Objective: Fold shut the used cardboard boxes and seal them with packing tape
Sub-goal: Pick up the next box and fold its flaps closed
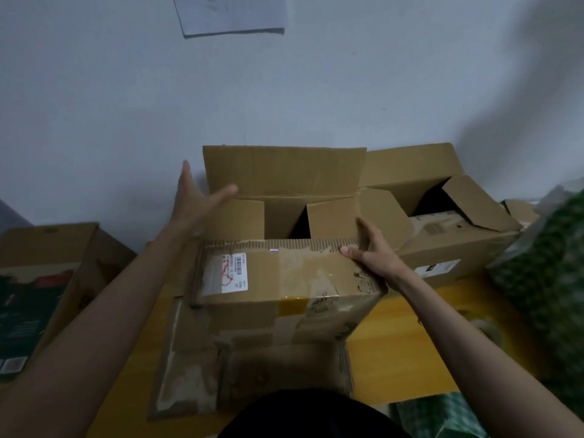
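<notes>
box point(284, 279) at desk point(395, 327) centre, long axis left-right; right hand point(373, 254) apparently grips near flap; left hand point(196, 197) fingers straight.

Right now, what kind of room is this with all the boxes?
Probably a plain indoor room used for packing. Used cardboard boxes with a shipping label stand on a yellow wooden surface against a bare wall with a paper sheet stuck on it.
</notes>
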### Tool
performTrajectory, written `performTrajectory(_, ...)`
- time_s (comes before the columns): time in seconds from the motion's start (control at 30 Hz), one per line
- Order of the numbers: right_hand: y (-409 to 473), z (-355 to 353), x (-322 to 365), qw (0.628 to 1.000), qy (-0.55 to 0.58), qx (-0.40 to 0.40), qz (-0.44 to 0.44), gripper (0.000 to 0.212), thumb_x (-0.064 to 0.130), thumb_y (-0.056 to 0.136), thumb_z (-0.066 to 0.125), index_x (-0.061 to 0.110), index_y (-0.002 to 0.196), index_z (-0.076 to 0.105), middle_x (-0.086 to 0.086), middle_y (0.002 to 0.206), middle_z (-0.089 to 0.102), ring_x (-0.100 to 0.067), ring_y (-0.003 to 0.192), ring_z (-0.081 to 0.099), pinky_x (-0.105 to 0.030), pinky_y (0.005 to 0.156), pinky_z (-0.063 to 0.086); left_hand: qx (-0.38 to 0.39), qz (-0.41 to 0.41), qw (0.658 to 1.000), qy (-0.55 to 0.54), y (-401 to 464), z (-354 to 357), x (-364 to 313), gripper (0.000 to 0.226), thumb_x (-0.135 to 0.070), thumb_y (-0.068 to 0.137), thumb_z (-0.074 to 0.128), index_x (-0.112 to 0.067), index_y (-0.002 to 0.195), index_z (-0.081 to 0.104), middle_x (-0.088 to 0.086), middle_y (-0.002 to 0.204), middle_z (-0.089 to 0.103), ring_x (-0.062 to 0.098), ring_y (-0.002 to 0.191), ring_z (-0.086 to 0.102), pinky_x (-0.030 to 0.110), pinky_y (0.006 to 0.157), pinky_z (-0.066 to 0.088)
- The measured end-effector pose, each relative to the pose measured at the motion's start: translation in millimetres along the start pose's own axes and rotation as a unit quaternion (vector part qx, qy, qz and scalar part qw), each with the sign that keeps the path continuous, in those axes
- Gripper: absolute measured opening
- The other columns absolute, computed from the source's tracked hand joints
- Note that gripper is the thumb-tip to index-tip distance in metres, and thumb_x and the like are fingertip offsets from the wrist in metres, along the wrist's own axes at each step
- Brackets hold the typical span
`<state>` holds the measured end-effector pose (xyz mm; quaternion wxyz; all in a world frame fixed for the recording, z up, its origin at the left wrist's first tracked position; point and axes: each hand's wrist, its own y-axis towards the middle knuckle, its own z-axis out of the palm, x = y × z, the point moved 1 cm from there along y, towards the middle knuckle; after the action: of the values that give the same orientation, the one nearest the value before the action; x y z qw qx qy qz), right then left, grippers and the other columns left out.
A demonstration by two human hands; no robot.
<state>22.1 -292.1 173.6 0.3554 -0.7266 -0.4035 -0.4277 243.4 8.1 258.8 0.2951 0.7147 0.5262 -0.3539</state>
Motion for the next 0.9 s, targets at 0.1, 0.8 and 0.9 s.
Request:
performTrajectory(0.1, -6.8, -0.9, -7.9, 1.000, 0.009, -0.003, 0.013, 0.096, 0.031, 0.084, 0.080, 0.024, 0.159, 0.021, -0.005, 0.163, 0.025, -0.025, 0.147, 0.030, -0.052, 0.120, 0.031, -0.002, -0.054, 0.986, -0.159, 30.7, -4.1, -28.5, 0.101, -0.072, 0.087, 0.054, -0.020, 0.160, 0.011, 0.006, 0.166, 0.021, 0.025, 0.150, 0.025, 0.044, 0.121, 0.025)
performTrajectory(0.8, -48.8, -53.9, -45.6, 0.946, -0.023, -0.303, -0.111, 0.030, -0.001, 0.087, 0.048, 0.016, 0.075, 0.070, 0.005, 0.073, 0.068, -0.007, 0.063, 0.059, -0.026, 0.057, 0.045, 0.131, 0.135, 0.894, 0.406, -97.2, 185.7, -27.1, 0.086, -0.075, 0.093, 0.006, -0.022, 0.160, -0.009, 0.004, 0.166, -0.018, 0.027, 0.153, -0.014, 0.051, 0.122, -0.010)
performTrajectory(0.9, -60.1, -83.8, -113.9, 0.934, -0.060, -0.353, -0.025, 0.031, 0.003, 0.089, 0.047, 0.018, 0.069, 0.064, 0.003, 0.064, 0.064, -0.013, 0.055, 0.055, -0.031, 0.051, 0.044, 0.125, 0.127, 0.897, 0.404, -93.4, 190.1, -30.3, 0.086, -0.075, 0.093, 0.006, -0.023, 0.160, -0.007, 0.003, 0.168, -0.013, 0.026, 0.154, -0.012, 0.054, 0.123, -0.006)
